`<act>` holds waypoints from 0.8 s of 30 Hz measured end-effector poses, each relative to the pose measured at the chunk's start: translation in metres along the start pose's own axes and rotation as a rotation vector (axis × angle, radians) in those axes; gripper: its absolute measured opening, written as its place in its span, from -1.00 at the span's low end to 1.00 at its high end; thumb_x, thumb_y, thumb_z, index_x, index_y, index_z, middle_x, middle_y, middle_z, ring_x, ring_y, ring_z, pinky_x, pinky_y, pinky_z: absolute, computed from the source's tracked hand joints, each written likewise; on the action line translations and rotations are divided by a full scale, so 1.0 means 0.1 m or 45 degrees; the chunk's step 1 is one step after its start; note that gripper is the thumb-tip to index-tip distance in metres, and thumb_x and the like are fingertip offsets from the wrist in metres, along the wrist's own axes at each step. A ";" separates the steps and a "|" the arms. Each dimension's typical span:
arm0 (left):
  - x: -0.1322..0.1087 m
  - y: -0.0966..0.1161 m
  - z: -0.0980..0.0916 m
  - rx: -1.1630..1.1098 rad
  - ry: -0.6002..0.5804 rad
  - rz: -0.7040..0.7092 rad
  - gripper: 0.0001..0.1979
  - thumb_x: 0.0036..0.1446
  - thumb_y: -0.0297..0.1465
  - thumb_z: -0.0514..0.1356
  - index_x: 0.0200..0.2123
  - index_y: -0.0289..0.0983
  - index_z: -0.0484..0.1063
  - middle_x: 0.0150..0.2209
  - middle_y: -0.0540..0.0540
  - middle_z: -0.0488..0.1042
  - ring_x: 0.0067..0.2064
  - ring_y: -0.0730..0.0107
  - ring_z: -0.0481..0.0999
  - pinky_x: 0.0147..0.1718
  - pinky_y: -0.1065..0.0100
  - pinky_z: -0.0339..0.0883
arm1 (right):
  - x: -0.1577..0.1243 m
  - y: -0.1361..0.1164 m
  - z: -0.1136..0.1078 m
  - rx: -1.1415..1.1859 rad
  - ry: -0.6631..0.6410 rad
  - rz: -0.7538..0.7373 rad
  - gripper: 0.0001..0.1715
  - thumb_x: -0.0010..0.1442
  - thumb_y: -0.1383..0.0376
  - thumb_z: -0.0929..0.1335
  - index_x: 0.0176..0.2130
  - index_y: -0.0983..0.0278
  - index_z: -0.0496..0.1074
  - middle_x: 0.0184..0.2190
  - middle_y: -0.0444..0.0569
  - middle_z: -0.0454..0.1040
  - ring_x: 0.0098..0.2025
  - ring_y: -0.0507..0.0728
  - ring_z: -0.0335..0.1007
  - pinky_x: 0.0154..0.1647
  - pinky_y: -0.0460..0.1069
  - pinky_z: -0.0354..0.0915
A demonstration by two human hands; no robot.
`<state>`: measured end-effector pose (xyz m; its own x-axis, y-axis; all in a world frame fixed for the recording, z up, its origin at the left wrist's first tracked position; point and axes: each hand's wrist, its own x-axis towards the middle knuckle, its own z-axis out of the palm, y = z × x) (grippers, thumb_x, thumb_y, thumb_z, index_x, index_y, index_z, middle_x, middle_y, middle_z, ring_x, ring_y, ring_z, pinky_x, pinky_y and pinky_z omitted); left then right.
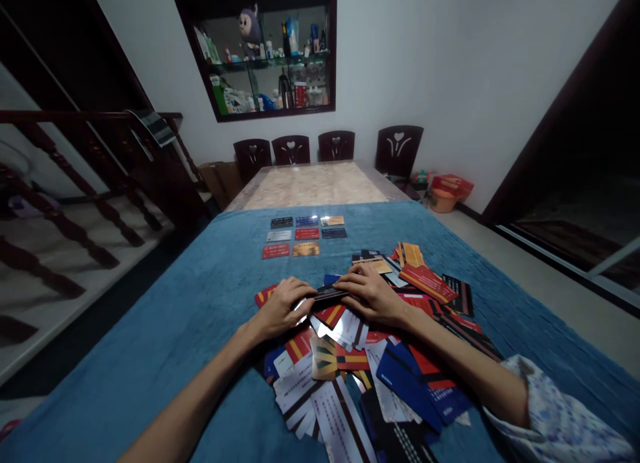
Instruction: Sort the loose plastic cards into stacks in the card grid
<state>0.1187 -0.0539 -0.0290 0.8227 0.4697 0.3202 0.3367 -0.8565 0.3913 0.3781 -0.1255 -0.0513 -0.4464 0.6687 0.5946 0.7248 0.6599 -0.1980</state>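
Observation:
A loose heap of plastic cards, red, blue, white and black, is spread over a blue cloth in front of me. My left hand and my right hand meet over the heap's far edge. Both are curled on one dark card held flat between them, the left at its left end, the right at its right end. Farther out, several cards lie face up in neat rows on the cloth.
Beyond the cloth the table's marble top shows, with dark wooden chairs at its far end. A wooden stair railing runs along the left. A glass wall cabinet hangs behind. A dark doorway is at right.

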 end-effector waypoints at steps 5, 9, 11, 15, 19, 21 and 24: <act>0.01 0.01 0.00 0.024 0.001 0.002 -0.65 0.40 -0.32 -0.06 -0.01 -0.23 0.49 -0.05 -0.16 0.57 -0.04 0.24 0.47 -0.02 0.16 0.26 | 0.01 0.02 0.00 -0.081 0.030 -0.007 -0.69 0.37 0.27 0.26 -0.02 0.23 0.53 -0.17 0.07 0.61 -0.10 0.22 0.29 -0.07 0.19 0.24; 0.01 0.02 -0.01 0.041 0.019 -0.008 -0.64 0.41 -0.29 -0.07 -0.03 -0.24 0.49 -0.04 -0.17 0.56 -0.05 0.24 0.47 -0.02 0.15 0.26 | 0.04 0.05 0.01 -0.181 0.077 -0.013 -0.72 0.37 0.29 0.27 -0.06 0.23 0.54 -0.21 0.04 0.62 -0.12 0.21 0.31 -0.10 0.16 0.19; 0.02 0.01 -0.01 0.037 0.041 -0.018 -0.65 0.41 -0.29 -0.05 -0.04 -0.24 0.50 -0.05 -0.17 0.56 -0.05 0.24 0.46 -0.03 0.16 0.26 | 0.06 0.06 0.02 -0.197 0.098 -0.007 -0.75 0.36 0.30 0.28 -0.07 0.22 0.54 -0.23 0.03 0.62 -0.12 0.20 0.33 -0.11 0.13 0.18; 0.02 -0.03 -0.01 -0.014 0.133 -0.045 -0.72 0.37 -0.36 0.00 -0.08 -0.25 0.51 -0.11 -0.15 0.58 -0.08 0.26 0.48 -0.06 0.19 0.28 | 0.15 0.06 0.06 -0.179 0.161 -0.003 -0.79 0.35 0.32 0.30 -0.11 0.22 0.54 -0.29 -0.01 0.61 -0.15 0.17 0.34 -0.14 0.08 0.19; 0.02 -0.07 -0.01 -0.074 0.231 -0.095 -0.76 0.29 -0.48 0.06 -0.13 -0.26 0.53 -0.19 -0.13 0.60 -0.13 0.28 0.49 -0.10 0.23 0.32 | 0.24 0.05 0.11 -0.157 0.224 0.057 -0.77 0.36 0.31 0.28 -0.15 0.22 0.54 -0.34 0.00 0.59 -0.19 0.17 0.34 -0.20 0.07 0.19; 0.01 -0.09 -0.01 -0.099 0.274 -0.123 -0.78 0.25 -0.50 0.10 -0.17 -0.26 0.54 -0.24 -0.12 0.60 -0.15 0.28 0.50 -0.13 0.24 0.35 | 0.27 0.04 0.13 -0.139 0.244 0.089 -0.75 0.36 0.31 0.27 -0.11 0.23 0.54 -0.35 0.01 0.57 -0.21 0.18 0.34 -0.22 0.07 0.21; 0.02 -0.10 0.02 -0.146 0.354 -0.162 -0.81 0.20 -0.51 0.15 -0.20 -0.27 0.55 -0.27 -0.12 0.59 -0.18 0.28 0.52 -0.15 0.26 0.39 | 0.27 0.02 0.14 -0.110 0.248 0.138 -0.68 0.35 0.33 0.26 0.03 0.25 0.49 -0.33 0.03 0.51 -0.24 0.17 0.34 -0.23 0.06 0.24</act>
<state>0.1175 -0.0451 -0.0337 0.6155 0.6256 0.4794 0.3623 -0.7647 0.5329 0.3603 -0.1015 -0.0461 -0.2598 0.6502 0.7140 0.8092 0.5501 -0.2065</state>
